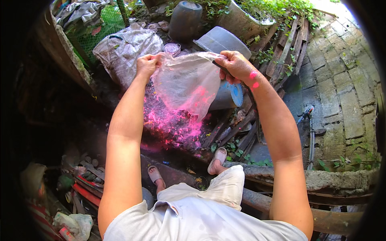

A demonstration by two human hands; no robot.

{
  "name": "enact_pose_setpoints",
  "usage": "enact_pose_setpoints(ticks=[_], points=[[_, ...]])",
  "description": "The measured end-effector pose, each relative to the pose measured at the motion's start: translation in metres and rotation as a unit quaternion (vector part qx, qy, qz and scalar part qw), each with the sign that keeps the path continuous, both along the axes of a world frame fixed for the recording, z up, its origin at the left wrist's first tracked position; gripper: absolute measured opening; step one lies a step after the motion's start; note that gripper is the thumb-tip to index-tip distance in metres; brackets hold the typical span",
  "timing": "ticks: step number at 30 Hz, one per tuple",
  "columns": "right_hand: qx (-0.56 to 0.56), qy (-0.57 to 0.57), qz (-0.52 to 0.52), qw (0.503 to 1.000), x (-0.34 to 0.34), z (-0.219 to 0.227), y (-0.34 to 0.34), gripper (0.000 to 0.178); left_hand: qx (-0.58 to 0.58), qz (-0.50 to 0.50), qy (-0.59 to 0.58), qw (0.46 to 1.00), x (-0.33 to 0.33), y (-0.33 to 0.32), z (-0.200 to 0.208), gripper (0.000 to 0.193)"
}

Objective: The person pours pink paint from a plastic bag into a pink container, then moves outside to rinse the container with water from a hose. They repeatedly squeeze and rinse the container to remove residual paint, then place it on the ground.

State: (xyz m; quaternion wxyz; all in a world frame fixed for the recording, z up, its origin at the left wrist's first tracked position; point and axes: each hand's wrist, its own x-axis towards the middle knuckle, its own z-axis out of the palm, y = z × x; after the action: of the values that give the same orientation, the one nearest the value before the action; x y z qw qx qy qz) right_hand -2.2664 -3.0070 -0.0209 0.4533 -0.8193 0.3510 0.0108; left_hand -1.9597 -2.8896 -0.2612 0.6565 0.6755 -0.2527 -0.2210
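Both my arms reach forward, holding a thin translucent plastic bag [183,82] stretched between them. My left hand [148,65] is closed on the bag's upper left corner. My right hand [237,67] grips the upper right end, along with a dark, narrow strip whose kind I cannot make out. Pink smears mark the bag's lower part, and two bright pink spots show on my right wrist. Below the hanging bag, vivid pink powder [177,126] covers a dark heap of debris.
A crumpled whitish sack [124,50] lies behind my left hand. Beyond stand a dark drum [185,20] and a grey tub [225,40]; a blue-ended container [227,96] lies below my right hand. Wooden planks [287,46], a pipe with a tap [311,136] and brick paving [341,88] are right.
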Motion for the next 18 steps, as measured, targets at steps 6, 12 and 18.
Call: enact_pose_setpoints(ticks=[6,12,18], points=[[-0.008,-0.014,-0.027,0.999,-0.003,0.003,0.003,0.024,-0.022,-0.074,0.001,0.997,-0.002,-0.012,-0.009,0.016],[-0.026,-0.022,-0.033,0.999,-0.024,-0.013,-0.006,0.023,0.054,0.05,-0.038,0.997,0.017,-0.001,-0.001,0.021],[-0.056,0.091,-0.06,0.992,-0.033,-0.056,-0.001,0.025,0.075,0.187,-0.37,0.907,0.05,0.025,0.07,0.025]])
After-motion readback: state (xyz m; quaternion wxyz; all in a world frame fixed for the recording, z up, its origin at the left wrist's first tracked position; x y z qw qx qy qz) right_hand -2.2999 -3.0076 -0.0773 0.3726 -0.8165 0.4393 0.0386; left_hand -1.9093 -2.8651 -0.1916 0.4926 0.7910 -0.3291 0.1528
